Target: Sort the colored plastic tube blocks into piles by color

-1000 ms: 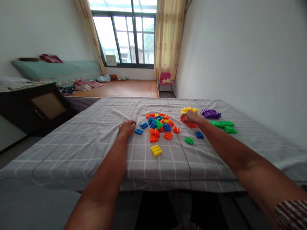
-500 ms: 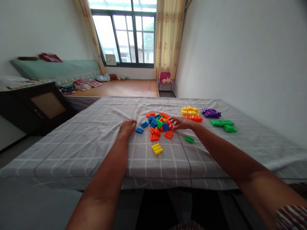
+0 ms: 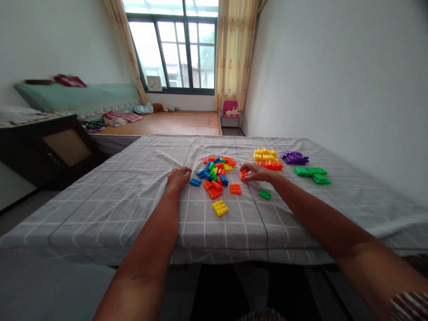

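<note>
My right hand (image 3: 254, 172) has its fingers closed round an orange piece (image 3: 244, 175) just right of the mixed pile. In that pile, blue pieces (image 3: 207, 171), orange pieces (image 3: 213, 189) and a few green and yellow ones lie jumbled. My left hand (image 3: 179, 176) rests on the cloth left of the pile, fingers curled, near a blue piece (image 3: 195, 182); whether anything is under them is hidden. A separate orange piece (image 3: 235, 189), a yellow piece (image 3: 220, 208) and a green piece (image 3: 265, 194) lie nearer me.
On the checked cloth (image 3: 100, 200) to the right are groups of yellow (image 3: 265, 154), orange (image 3: 270, 165), purple (image 3: 294, 157) and green pieces (image 3: 312, 174). Behind the table stand a low bed (image 3: 187, 122), a pink chair (image 3: 230, 107) and a dark cabinet (image 3: 56, 142).
My right hand has closed on an orange piece and drawn it slightly away from the pile. Pieces in the pile have shifted left. My left hand has barely moved.
</note>
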Tool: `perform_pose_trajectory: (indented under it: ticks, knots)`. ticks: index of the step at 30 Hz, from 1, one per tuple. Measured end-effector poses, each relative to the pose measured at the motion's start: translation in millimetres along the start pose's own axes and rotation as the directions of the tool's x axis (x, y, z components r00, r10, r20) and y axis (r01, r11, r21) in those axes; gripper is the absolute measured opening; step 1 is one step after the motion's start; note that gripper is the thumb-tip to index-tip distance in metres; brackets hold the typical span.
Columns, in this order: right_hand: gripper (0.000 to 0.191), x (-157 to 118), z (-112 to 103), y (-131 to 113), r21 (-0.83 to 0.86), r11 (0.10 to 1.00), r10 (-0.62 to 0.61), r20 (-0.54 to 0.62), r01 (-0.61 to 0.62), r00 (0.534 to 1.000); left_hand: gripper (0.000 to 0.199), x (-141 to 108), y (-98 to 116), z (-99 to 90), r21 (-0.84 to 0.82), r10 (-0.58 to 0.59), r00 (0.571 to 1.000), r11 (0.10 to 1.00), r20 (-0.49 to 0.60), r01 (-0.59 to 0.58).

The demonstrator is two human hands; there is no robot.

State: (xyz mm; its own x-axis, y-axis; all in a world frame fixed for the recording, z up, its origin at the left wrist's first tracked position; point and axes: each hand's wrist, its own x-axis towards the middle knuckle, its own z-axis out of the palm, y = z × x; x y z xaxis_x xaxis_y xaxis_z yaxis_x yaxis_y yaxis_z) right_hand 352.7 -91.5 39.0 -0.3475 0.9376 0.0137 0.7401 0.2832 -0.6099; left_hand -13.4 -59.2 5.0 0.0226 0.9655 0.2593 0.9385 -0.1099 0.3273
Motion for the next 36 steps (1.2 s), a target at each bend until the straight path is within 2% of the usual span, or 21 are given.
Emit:
perform_pose_trajectory:
  ticks: [3, 8, 11, 13, 17, 20, 25, 30, 33, 36]
  knots:
    - [0.044, -5, -8, 2, -0.115, 0.993, -0.004, -0.004, 0.003, 1.0, 0.033, 1, -1, 1.2, 0.007, -0.005, 1.0, 1.0, 0.001, 0.005]
    - [0.04, -5, -10, -1, -0.219, 0.974, -0.028, 0.12, 0.054, 0.992, 0.032, 1, -2, 1.8, 0.006, 0.007, 1.0, 1.0, -0.002, -0.007]
    - [0.039, -3, -19, 4, -0.261, 0.961, -0.054, 0.127, 0.086, 0.99, 0.032, 1, -3, 1.7, 0.002, 0.007, 1.0, 1.0, -0.002, -0.007]
    - [0.04, 0, -35, 10, -0.278, 0.959, -0.053, 0.046, 0.064, 0.998, 0.032, 1, -3, 1.4, 0.001, 0.008, 1.0, 1.0, -0.003, -0.008]
    - [0.035, 7, -77, 26, -0.408, 0.903, 0.04, -0.222, -0.13, 0.974, 0.032, 1, -2, 0.8, 0.007, 0.004, 1.0, 1.0, -0.009, -0.004]
    - [0.033, 14, -91, 37, -0.455, 0.867, 0.096, -0.244, -0.202, 0.965, 0.032, 1, -2, 0.8, 0.003, 0.001, 1.0, 1.0, -0.006, -0.001]
    - [0.032, 19, -78, 55, -0.546, 0.817, 0.132, -0.135, -0.184, 0.982, 0.031, 2, -3, 1.6, -0.003, -0.001, 1.0, 1.0, -0.007, 0.001]
    - [0.039, 20, -72, 65, -0.596, 0.77, 0.185, -0.132, -0.227, 0.974, 0.032, 0, -2, 0.7, -0.002, 0.001, 1.0, 1.0, -0.003, -0.001]
    - [0.042, 25, -70, 55, -0.607, 0.774, 0.102, -0.162, -0.181, 0.981, 0.032, 0, -1, -0.5, 0.006, 0.0, 1.0, 1.0, 0.0, 0.0]
    - [0.037, 38, -56, 30, -0.573, 0.816, -0.034, -0.18, -0.077, 0.983, 0.032, -1, 0, -1.4, 0.013, -0.004, 1.0, 1.0, -0.001, 0.004]
